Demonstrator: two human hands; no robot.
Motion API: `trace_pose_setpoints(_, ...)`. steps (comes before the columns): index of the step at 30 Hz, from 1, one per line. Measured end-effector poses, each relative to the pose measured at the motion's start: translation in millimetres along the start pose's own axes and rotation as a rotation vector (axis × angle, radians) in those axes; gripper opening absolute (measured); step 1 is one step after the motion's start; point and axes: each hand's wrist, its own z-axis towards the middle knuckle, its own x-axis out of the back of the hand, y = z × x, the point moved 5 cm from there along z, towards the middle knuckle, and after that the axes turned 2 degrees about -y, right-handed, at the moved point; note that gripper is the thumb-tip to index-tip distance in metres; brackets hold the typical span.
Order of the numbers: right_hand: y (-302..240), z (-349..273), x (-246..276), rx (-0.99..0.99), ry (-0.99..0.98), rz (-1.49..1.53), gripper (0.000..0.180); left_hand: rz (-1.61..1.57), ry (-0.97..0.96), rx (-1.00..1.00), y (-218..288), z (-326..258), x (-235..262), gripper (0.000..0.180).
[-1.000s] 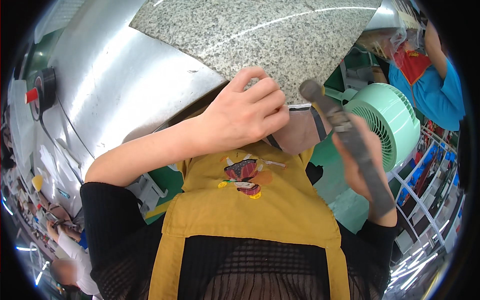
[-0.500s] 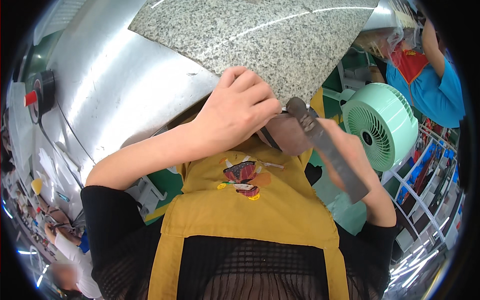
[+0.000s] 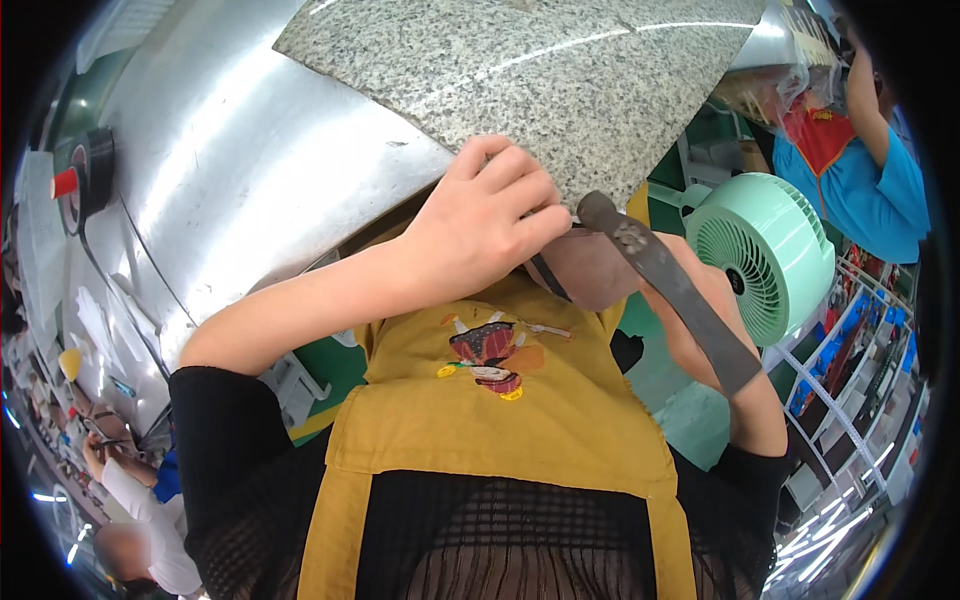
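A dark metal hammer, with a small round face at one end and a long flat tail at the other, is in my right hand. My fingers are closed below its head, and its handle is hidden. The round face is close to the near corner of the speckled stone slab. Against that corner my left hand is closed, fingers curled, on a brownish leather piece with a dark strip. This piece hangs below the slab's edge, over my mustard apron; its full shape is hidden.
A shiny metal tabletop lies left of and under the slab. To the right stands a mint green fan. A black roll with a red core is at the far left. One person in blue is at the upper right, another in white lower left.
The hammer, blurred before, is now sharp, its face a little farther right. My left hand and the leather piece have shifted slightly right in the picture, along with the slab.
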Motion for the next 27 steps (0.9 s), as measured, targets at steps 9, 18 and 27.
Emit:
trace_pose_setpoints(9, -1, 2, -3, 0.086, -0.020, -0.040, 0.036, 0.010, -0.065, 0.120, -2, 5, 0, 0.016)
trace_pose_setpoints(18, 15, -13, 8, 0.052, 0.182, -0.005, 0.025, 0.031, -0.047, 0.095, 4, 36, -15, 0.012)
trace_pose_setpoints(27, 12, -11, 20, -0.025, 0.204, 0.149, 0.016, 0.094, -0.002, 0.043, 9, 21, -10, 0.022)
